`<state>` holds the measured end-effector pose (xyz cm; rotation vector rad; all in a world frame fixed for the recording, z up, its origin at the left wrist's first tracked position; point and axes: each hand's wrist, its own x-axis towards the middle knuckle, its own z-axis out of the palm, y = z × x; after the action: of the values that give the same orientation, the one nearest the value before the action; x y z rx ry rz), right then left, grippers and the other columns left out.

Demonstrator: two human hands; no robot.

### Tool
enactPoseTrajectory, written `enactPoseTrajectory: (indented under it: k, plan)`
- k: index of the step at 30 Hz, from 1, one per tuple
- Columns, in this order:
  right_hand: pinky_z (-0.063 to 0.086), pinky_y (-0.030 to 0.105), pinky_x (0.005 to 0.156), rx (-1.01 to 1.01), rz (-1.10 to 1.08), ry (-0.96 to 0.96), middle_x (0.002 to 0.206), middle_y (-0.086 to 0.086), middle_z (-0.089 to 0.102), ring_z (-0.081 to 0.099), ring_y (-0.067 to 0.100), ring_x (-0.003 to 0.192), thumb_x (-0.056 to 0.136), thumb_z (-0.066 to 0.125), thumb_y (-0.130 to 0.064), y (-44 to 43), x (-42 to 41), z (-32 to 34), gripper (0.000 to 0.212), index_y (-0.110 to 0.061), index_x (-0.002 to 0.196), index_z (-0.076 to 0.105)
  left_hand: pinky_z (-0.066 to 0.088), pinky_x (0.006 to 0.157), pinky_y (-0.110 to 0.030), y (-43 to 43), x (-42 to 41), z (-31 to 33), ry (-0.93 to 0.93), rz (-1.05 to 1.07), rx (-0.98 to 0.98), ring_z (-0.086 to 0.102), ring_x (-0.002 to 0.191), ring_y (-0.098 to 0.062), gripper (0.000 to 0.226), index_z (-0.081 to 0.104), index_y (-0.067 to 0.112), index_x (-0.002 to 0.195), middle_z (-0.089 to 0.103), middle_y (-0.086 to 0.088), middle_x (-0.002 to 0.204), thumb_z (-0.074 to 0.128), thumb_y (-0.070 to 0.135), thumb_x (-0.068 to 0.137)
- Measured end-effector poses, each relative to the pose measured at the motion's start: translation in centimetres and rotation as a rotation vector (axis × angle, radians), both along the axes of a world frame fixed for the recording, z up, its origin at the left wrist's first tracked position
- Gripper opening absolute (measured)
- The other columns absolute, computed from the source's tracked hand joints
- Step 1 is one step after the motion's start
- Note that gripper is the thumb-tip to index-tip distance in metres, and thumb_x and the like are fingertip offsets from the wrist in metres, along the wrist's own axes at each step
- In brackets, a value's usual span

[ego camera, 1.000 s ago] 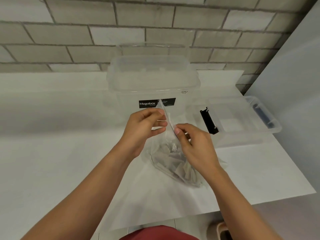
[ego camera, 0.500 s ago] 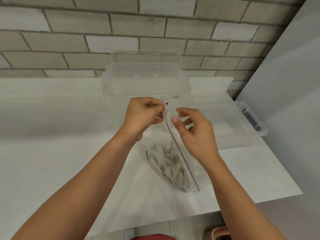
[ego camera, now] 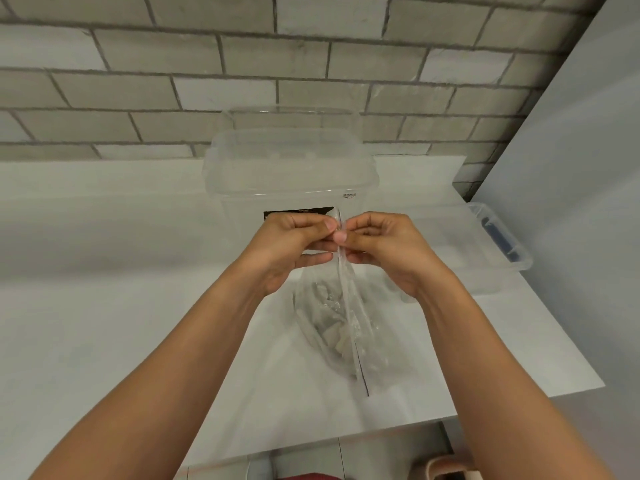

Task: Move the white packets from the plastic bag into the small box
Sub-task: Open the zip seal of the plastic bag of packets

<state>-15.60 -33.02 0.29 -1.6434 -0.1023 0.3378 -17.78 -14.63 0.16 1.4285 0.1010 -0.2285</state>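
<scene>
A clear zip plastic bag (ego camera: 349,327) hangs over the white table, its lower end near the surface. Several white packets (ego camera: 334,332) lie bunched in its bottom. My left hand (ego camera: 294,244) and my right hand (ego camera: 377,244) meet at the bag's top edge, each pinching one side of the opening between thumb and fingers. To the right stands the small clear box (ego camera: 485,265), low and shallow, with a dark blue piece at its far end. My right wrist hides part of the small box.
A tall clear lidded container (ego camera: 291,174) with a black label stands right behind my hands. A grey brick wall runs along the back and a pale panel closes the right side. The white table (ego camera: 104,323) ends near my body; its right edge runs just past the small box.
My right hand moved left and closed onto the bag's top next to my left hand. The bag hangs straighter. The camera tilted slightly.
</scene>
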Motion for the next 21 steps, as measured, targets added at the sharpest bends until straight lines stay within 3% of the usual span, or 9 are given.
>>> enactPoseTrajectory:
  k: [3, 7, 9, 14, 18, 21]
  plan:
    - [0.061, 0.034, 0.078, -0.133, 0.007, -0.087, 0.085, 0.014, 0.076, 0.072, 0.018, 0.074, 0.091, 0.074, -0.014, -0.1, -0.2, 0.2, 0.010, -0.006, 0.096, 0.076, 0.060, 0.077, -0.031, -0.1, -0.1, -0.3, -0.030, 0.016, 0.059, 0.073, 0.087, -0.022, 0.014, 0.075, 0.005, 0.102, 0.075, -0.010, 0.088, 0.068, 0.013, 0.094]
    - [0.057, 0.039, 0.073, -0.707, -0.010, -0.459, 0.071, -0.003, 0.072, 0.069, 0.018, 0.073, 0.097, 0.055, -0.027, 0.9, -0.5, -0.1, 0.020, -0.025, 0.087, 0.072, 0.061, 0.079, -0.038, -0.9, -0.1, -0.6, -0.071, 0.104, 0.152, 0.073, 0.078, -0.020, 0.009, 0.076, 0.008, 0.089, 0.074, -0.008, 0.079, 0.068, 0.009, 0.092]
    - [0.054, 0.039, 0.068, -0.825, -0.056, -0.573, 0.070, -0.004, 0.068, 0.063, 0.021, 0.070, 0.098, 0.050, -0.027, 1.5, -1.0, -0.1, 0.021, -0.021, 0.090, 0.068, 0.063, 0.077, -0.039, -1.4, -0.2, -0.6, -0.076, 0.161, 0.170, 0.073, 0.076, -0.018, 0.011, 0.076, 0.009, 0.087, 0.074, -0.007, 0.079, 0.066, 0.009, 0.091]
    - [0.052, 0.037, 0.058, -0.632, -0.106, -0.537, 0.065, -0.003, 0.067, 0.060, 0.015, 0.059, 0.098, 0.051, -0.024, 2.2, -1.1, 0.0, 0.017, -0.022, 0.085, 0.063, 0.062, 0.073, -0.036, -1.6, -0.4, 0.0, -0.080, 0.175, 0.123, 0.075, 0.081, -0.018, 0.011, 0.079, 0.012, 0.092, 0.077, -0.003, 0.087, 0.067, 0.013, 0.091]
    - [0.057, 0.046, 0.075, -0.494, -0.075, -0.391, 0.074, -0.002, 0.071, 0.068, 0.021, 0.074, 0.098, 0.052, -0.029, 1.9, -1.0, 0.1, 0.020, -0.024, 0.083, 0.063, 0.062, 0.074, -0.037, -1.2, -0.2, 0.4, -0.095, 0.119, 0.146, 0.075, 0.082, -0.019, 0.014, 0.079, 0.011, 0.092, 0.077, -0.007, 0.086, 0.064, 0.011, 0.093]
    - [0.057, 0.040, 0.077, -0.499, -0.005, -0.369, 0.077, -0.006, 0.072, 0.068, 0.015, 0.074, 0.101, 0.054, -0.040, 1.5, -0.9, 0.0, 0.024, -0.023, 0.087, 0.064, 0.062, 0.074, -0.037, -0.9, 0.0, 0.1, -0.141, 0.046, 0.225, 0.075, 0.084, -0.019, 0.015, 0.079, 0.012, 0.093, 0.076, -0.009, 0.085, 0.064, 0.015, 0.095]
